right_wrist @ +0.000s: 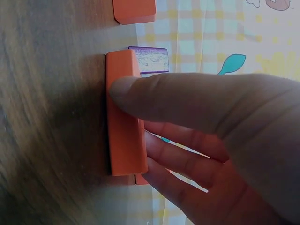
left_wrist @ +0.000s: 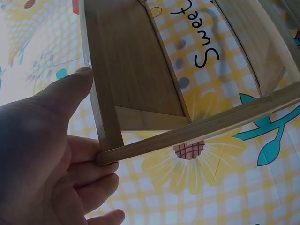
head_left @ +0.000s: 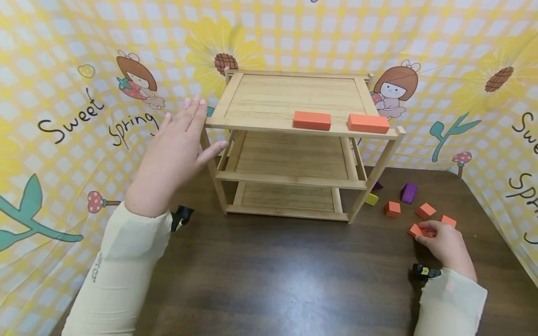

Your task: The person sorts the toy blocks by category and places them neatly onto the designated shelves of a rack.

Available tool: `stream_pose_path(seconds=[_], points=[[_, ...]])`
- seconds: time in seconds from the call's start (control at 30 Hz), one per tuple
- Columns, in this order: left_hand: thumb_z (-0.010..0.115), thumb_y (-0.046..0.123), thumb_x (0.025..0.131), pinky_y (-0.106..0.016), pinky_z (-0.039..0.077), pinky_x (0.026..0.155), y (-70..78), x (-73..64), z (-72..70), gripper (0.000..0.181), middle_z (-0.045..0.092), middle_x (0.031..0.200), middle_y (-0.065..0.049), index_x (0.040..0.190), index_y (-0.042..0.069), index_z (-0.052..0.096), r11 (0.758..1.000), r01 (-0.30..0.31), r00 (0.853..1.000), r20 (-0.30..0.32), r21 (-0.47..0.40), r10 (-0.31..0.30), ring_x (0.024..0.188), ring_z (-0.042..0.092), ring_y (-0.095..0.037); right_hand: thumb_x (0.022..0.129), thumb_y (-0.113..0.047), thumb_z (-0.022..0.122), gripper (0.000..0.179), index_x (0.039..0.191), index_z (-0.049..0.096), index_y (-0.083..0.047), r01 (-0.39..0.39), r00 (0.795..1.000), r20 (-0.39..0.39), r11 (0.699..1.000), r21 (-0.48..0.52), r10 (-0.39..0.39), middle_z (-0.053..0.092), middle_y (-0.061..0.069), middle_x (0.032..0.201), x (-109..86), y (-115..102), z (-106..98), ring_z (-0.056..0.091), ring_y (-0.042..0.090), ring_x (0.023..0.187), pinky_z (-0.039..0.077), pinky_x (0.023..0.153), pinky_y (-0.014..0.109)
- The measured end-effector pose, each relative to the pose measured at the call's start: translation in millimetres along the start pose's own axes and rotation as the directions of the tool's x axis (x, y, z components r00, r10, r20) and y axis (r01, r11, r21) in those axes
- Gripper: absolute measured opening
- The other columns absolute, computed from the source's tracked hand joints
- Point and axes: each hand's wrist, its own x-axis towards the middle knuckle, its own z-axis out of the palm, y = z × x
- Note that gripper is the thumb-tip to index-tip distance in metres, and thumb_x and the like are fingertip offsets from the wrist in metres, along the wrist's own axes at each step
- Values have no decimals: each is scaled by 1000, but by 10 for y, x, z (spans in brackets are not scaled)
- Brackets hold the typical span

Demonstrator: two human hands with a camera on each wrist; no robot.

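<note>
My left hand is at the left front corner of a three-tier wooden rack, its fingers fairly straight and its thumb held apart. In the left wrist view the thumb and fingers touch the rack around that corner. My right hand pinches a long orange block low over the table, thumb on one face and fingers behind it. Two more long orange blocks, a left one and a right one, lie along the front edge of the top shelf.
Beyond the right hand are several orange blocks, among them one cube, plus a purple block and a yellow block near the rack's right leg. A checked, flower-printed cloth surrounds the brown table.
</note>
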Motion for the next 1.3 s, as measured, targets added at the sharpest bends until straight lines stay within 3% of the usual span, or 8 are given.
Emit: stream_pose_path(seconds=[0.33,0.5,0.87,1.13,1.3], points=[[50,52,104,-56,6,124,-4,11,7,86,10,167,-16,161,-1,13,1000,-5,1000,4,-10,5,155,9,-34,92,-9,72,41,123,60,15,-31,999,15,999,-11,32,60,38,120,-17,-23,-12,59,47,96,49,84,64],[50,53,104,-56,7,124,-1,13,6,87,11,167,-17,161,-2,13,1000,-12,1000,2,-7,12,154,11,-35,91,-8,72,39,121,62,16,17,1000,-15,1000,-16,-17,61,38,121,-46,-50,-46,58,54,107,47,89,68],[52,51,103,-58,9,123,11,15,36,87,11,167,-18,161,-2,13,1000,-19,999,-36,-22,18,154,12,-35,90,-11,73,41,120,62,15,47,996,-76,998,-47,-50,58,41,115,-102,-169,-120,57,50,95,50,80,63],[54,51,103,-60,10,122,42,23,46,88,12,167,-19,160,-3,14,1000,0,999,-52,-21,-1,154,12,-35,88,-10,74,36,115,67,13,131,986,-93,990,-56,-136,64,34,105,-70,-300,-117,56,38,84,47,70,43],[55,50,103,-60,9,122,47,23,54,88,12,167,-20,160,-4,16,999,1,999,-50,-34,-3,154,11,-36,88,-10,74,35,114,68,12,169,979,-105,985,-40,-172,68,30,104,-94,-402,-128,61,35,82,50,68,40]])
